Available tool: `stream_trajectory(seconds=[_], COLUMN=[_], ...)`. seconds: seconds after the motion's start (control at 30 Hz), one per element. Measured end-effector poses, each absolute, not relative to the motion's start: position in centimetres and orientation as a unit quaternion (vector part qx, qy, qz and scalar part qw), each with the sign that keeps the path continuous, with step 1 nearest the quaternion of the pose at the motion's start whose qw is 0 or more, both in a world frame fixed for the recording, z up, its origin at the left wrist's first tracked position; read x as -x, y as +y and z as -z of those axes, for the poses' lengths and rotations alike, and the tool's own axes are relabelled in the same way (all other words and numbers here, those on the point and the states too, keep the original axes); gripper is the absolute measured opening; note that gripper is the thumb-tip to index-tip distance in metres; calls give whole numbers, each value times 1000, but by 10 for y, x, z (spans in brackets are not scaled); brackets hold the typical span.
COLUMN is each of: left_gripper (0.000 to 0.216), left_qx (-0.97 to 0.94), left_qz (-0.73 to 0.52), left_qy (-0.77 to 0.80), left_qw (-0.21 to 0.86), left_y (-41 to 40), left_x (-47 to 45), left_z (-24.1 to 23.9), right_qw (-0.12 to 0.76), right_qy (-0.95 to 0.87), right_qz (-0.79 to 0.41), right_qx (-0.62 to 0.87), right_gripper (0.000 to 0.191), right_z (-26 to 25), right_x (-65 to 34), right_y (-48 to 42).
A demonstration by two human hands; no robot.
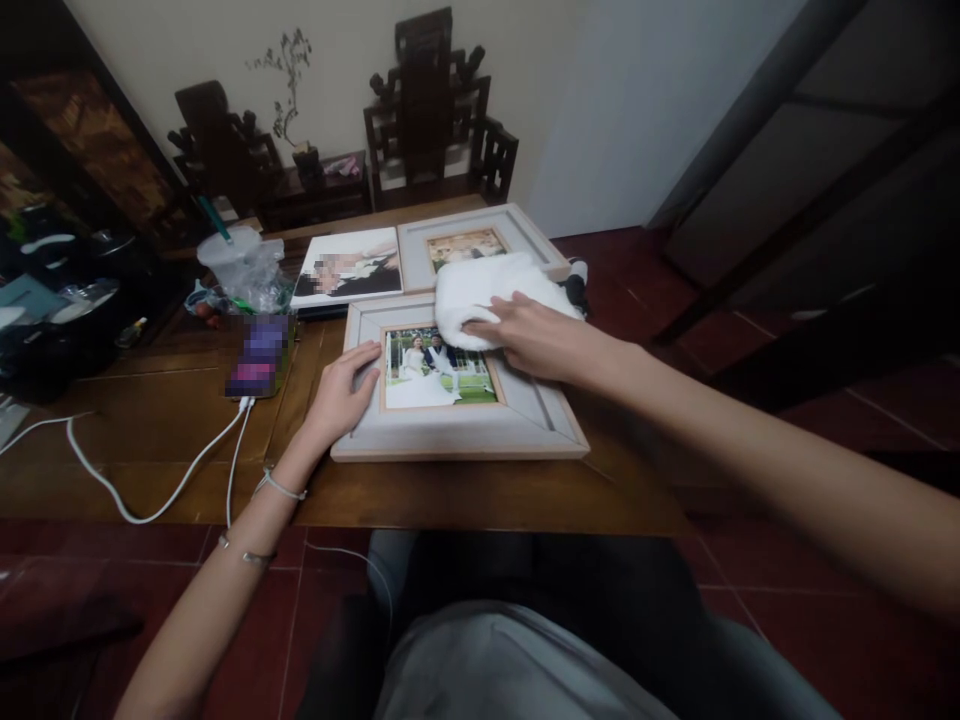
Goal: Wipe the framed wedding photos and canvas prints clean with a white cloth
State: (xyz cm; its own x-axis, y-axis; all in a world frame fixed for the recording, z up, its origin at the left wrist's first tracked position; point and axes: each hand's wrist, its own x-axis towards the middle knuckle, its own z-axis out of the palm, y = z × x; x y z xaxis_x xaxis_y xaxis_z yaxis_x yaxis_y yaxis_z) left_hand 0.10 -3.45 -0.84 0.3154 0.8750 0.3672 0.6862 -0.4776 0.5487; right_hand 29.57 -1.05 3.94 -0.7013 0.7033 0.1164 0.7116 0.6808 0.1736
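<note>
Framed photo | right grip clutching white cloth over corner | left grip unclenched, touching edge | beyond: 2 pictures

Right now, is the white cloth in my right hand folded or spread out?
Folded or bunched, not spread: the white cloth forms a thick, rounded pad in your right hand. How neatly it's folded, I cannot tell.

Location type: a home, probably a living room. Indicators: two carved dark-wood chairs stand along a light wall. A side table between them carries a potted plant. Red tiles cover the floor. The wooden surface bears a couple's framed photograph and a phone connected to a white cable.
</note>
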Motion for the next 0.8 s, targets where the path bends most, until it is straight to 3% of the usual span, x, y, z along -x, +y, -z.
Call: stream_trajectory(seconds=[0.13,0.4,0.6,0.8], left_gripper=[36,36,38,39], left_qx=[-797,-809,-820,-819], left_qz=[-326,-314,-299,-297], left_qy=[488,479,470,473], left_qw=[144,133,129,128], left_y=[-34,-35,-34,-34], left_x=[-2,0,3,2], left_z=[10,9,7,6], right_qw=[-4,31,9,52], right_qy=[-925,-931,-900,-889], right_qz=[46,-34,3,64], right_qx=[378,362,436,451], right_gripper=[65,67,69,67], right_z=[-49,-64,-55,-42], right_x=[-298,-300,-287,-280], right_y=[-55,-127,-84,-26])
